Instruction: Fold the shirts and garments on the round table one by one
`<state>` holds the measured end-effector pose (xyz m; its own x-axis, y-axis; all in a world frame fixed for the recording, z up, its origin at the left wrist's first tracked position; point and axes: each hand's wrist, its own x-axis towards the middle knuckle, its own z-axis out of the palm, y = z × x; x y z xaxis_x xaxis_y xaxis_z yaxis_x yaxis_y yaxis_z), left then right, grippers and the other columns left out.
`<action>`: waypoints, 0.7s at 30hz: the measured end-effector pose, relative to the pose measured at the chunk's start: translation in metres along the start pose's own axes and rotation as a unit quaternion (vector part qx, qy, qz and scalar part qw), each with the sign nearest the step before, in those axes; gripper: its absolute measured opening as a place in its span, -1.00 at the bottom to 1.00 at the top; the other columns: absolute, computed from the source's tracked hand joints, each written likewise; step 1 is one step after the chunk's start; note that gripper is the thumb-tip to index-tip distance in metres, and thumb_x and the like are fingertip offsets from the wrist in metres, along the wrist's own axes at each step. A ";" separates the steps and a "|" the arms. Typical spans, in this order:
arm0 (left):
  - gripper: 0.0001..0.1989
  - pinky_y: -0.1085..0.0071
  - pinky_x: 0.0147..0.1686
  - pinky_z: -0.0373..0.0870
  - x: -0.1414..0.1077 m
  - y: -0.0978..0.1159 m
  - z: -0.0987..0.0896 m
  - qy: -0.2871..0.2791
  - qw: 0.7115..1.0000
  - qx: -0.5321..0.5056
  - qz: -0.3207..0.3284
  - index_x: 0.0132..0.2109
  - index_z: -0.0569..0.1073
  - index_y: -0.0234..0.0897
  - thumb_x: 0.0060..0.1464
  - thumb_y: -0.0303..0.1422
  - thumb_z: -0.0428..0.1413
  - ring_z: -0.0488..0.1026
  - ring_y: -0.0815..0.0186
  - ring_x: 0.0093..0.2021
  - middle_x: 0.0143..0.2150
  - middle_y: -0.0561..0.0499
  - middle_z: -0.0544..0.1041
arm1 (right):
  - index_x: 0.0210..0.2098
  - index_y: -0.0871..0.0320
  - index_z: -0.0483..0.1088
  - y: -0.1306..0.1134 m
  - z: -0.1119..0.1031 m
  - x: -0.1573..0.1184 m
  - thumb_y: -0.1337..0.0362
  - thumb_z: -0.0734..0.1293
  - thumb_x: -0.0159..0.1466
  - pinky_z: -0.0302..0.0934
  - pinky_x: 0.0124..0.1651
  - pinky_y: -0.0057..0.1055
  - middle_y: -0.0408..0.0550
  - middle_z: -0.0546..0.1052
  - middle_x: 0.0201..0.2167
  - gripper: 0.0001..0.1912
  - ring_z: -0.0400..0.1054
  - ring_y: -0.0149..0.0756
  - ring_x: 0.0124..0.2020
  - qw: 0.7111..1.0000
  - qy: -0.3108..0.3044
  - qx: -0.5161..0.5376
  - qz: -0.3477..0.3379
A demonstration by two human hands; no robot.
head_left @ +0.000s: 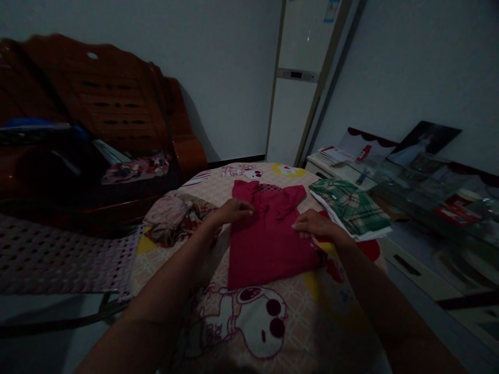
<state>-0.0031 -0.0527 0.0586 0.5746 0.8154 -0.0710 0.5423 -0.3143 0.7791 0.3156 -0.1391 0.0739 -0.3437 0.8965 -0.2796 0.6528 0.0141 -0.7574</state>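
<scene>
A pink short-sleeved shirt [268, 249] lies spread on a round table covered with a cartoon-print cloth [249, 327]. Its collar end points away from me, with dotted fabric at the neck opening and gathered folds below it. My left hand [234, 211] is on the shirt's upper left side, its fingers closed together on the fabric. At the right side, slightly lower, my right hand [314, 225] has its fingers bent and pinched at the shirt. The shirt's lower edge lies nearly straight across the cloth.
Crumpled patterned clothes [171, 218] lie at the table's left. A folded green plaid garment [353, 205] rests at the right. Beyond stand a wooden bench [117, 98], a woven chair [70, 254], a tall white cabinet-like unit [292, 114] and a glass-topped cabinet [413, 192].
</scene>
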 end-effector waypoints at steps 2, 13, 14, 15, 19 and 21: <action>-0.68 0.36 -0.02 0.43 0.022 -0.010 -0.008 0.189 0.976 0.086 -0.061 -0.02 0.60 -0.32 0.11 -0.31 0.15 0.56 0.15 -0.04 -0.05 -0.13 0.65 | -0.52 0.19 0.41 0.005 -0.004 0.019 0.16 0.30 0.28 0.19 -0.52 -0.53 -0.09 0.49 -0.61 -0.70 0.36 -0.41 -0.60 0.990 0.140 0.016 0.024; -0.54 0.36 -0.07 0.40 0.091 -0.061 -0.019 0.299 0.921 0.032 -0.247 0.06 0.55 -0.47 0.25 -0.17 0.06 0.56 0.08 0.02 0.01 -0.31 0.62 | -0.28 0.30 0.50 0.044 -0.040 0.117 -0.09 0.22 0.37 0.25 -0.57 -0.35 0.05 0.47 -0.63 -0.47 0.38 -0.21 -0.64 0.905 0.336 0.088 0.244; -0.55 0.37 -0.11 0.39 0.096 -0.063 -0.020 0.288 0.924 0.029 -0.251 -0.01 0.58 -0.47 0.25 -0.15 0.05 0.57 0.07 -0.01 -0.03 -0.31 0.63 | -0.26 0.32 0.51 0.048 -0.043 0.125 -0.12 0.22 0.36 0.25 -0.55 -0.32 0.08 0.48 -0.62 -0.43 0.41 -0.15 -0.61 0.900 0.342 0.080 0.257; -0.55 0.37 -0.14 0.38 0.100 -0.064 -0.021 0.280 0.925 0.027 -0.257 -0.09 0.60 -0.46 0.25 -0.13 0.04 0.57 0.07 -0.04 -0.08 -0.31 0.64 | -0.24 0.34 0.52 0.051 -0.046 0.133 -0.13 0.23 0.34 0.27 -0.51 -0.29 0.12 0.49 -0.60 -0.42 0.45 -0.09 -0.56 0.895 0.353 0.062 0.264; -0.64 0.37 -0.24 0.33 0.115 -0.070 -0.024 0.306 0.922 0.021 -0.237 -0.31 0.58 -0.34 0.17 -0.12 0.10 0.56 0.08 -0.15 -0.26 -0.22 0.64 | -0.34 0.26 0.54 0.062 -0.052 0.155 0.07 0.34 0.23 0.30 -0.26 -0.25 0.22 0.59 -0.41 -0.66 0.51 0.04 -0.28 0.878 0.427 -0.075 0.205; -0.76 0.40 -0.27 0.31 0.119 -0.073 -0.024 0.343 0.917 0.003 -0.202 -0.40 0.53 -0.28 0.09 -0.19 0.16 0.53 0.13 -0.19 -0.35 -0.13 0.60 | -0.40 0.21 0.52 0.067 -0.052 0.159 0.16 0.31 0.19 0.28 -0.18 -0.25 0.20 0.61 -0.34 -0.75 0.48 0.00 -0.25 0.866 0.461 -0.110 0.157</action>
<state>0.0108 0.0790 0.0077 -0.1939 0.9793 0.0576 0.6298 0.0793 0.7727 0.3397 0.0273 0.0087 0.4930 0.8426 0.2166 0.7644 -0.3006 -0.5704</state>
